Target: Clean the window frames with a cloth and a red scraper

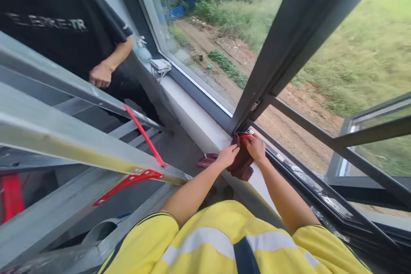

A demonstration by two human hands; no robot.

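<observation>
Head view: looks down along both bare arms to a window sill, with a ladder on the left and a second person at the far left.
Left hand (pixel 228 155): rests on the dark red cloth (pixel 241 163), fingers curled down onto its left part; the grip is pressed onto the cloth.
Right hand (pixel 255 147): fingers folded over the top of the same cloth, pinching it against the bottom corner of the window frame (pixel 289 47).
Cloth: bunched, lying on the white sill (pixel 192 115) right at the foot of the dark upright bar of the frame; a loose end of it trails to the left on the sill.
Window: the dark frame rises to the far right; an opened sash (pixel 369 137) stands at the right, with grass and a dirt track outside.
Ladder (pixel 64 137): grey metal rails with red braces, filling the near left, well apart from the hands.
Other person: in a black shirt, far left, one hand (pixel 101 75) hanging near the ladder's top rail.
Sill, far end: a small white box (pixel 159 65) with a cable, and a spray bottle (pixel 141 49) just beyond it.
Clothing: yellow sleeves with pale bands at the near edge.
</observation>
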